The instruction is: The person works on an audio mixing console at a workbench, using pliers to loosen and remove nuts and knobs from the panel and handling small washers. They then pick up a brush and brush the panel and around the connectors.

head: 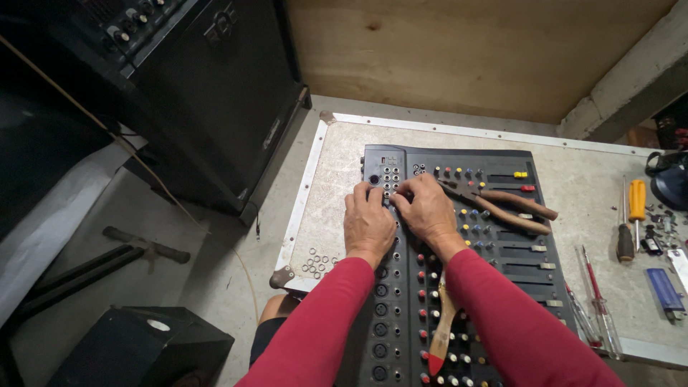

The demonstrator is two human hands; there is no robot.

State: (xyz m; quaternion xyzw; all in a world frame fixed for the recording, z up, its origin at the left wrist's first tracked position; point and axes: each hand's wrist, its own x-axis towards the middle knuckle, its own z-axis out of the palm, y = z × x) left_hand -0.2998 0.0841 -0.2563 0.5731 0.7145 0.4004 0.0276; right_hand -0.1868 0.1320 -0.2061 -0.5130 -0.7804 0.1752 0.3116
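Mixer (459, 287) lengthwise toward viewer, hands (398, 215) on sockets

A mixing console (459, 272) lies on the table (337, 165), reaching from near its far edge to over the near edge. Both hands rest on the console's far left part, the left hand (368, 223) just beside the right hand (428, 213), fingertips at the sockets. Pliers (505, 204) lie on the console right of the hands. A wooden-handled tool (442, 330) lies on the console between the forearms. Small rings (319, 262) sit near the table's near left corner. Screwdrivers (631, 218) lie toward the right edge, and a test pen (598, 304) lies just right of the console. A speaker cabinet (215, 93) stands left of the table.
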